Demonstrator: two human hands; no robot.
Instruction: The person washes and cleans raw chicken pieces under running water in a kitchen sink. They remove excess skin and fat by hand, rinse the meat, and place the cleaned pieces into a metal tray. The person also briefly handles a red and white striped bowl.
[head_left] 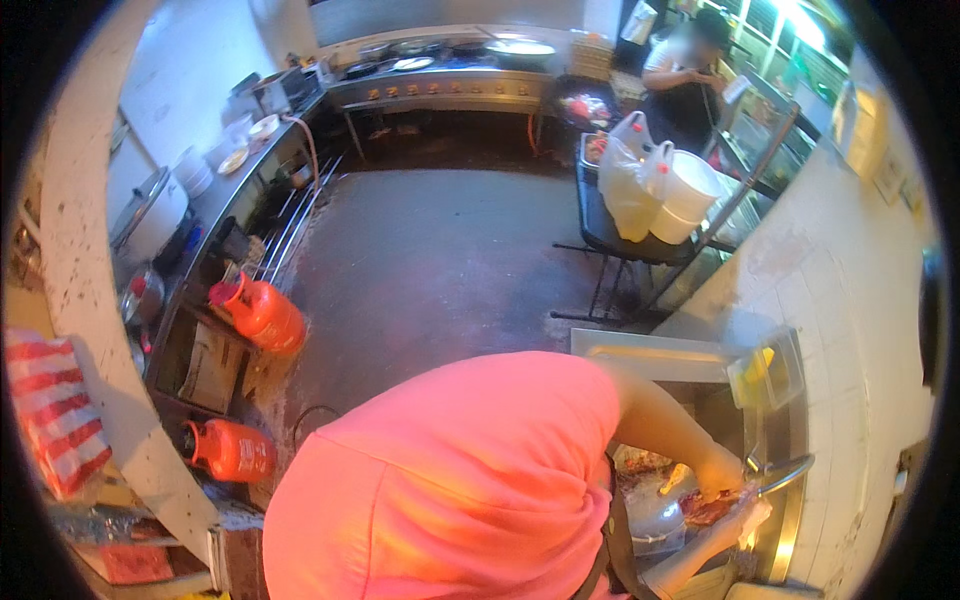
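Observation:
I lean over a metal sink (650, 348) at the lower right, in a pink top with a dark strap. My left hand (718, 474) reaches in from above with its fingers closed on a piece of dark red raw meat (705, 511). From the lower edge comes my right hand (752, 518), closed against the meat's other side; bright light washes out its fingers. The curved tap (787, 474) reaches close to both hands. More meat (640, 461) lies in the sink, with what looks like a clear bag (652, 524) beside it.
A clear plastic tub (766, 378) sits at the sink's corner. Two orange gas cylinders (262, 314) stand left. Beyond, a black table (610, 236) bears a bag of yellowish liquid (632, 185) and white buckets (688, 196). A stove (440, 90) lines the back; another person (685, 85) stands at back right.

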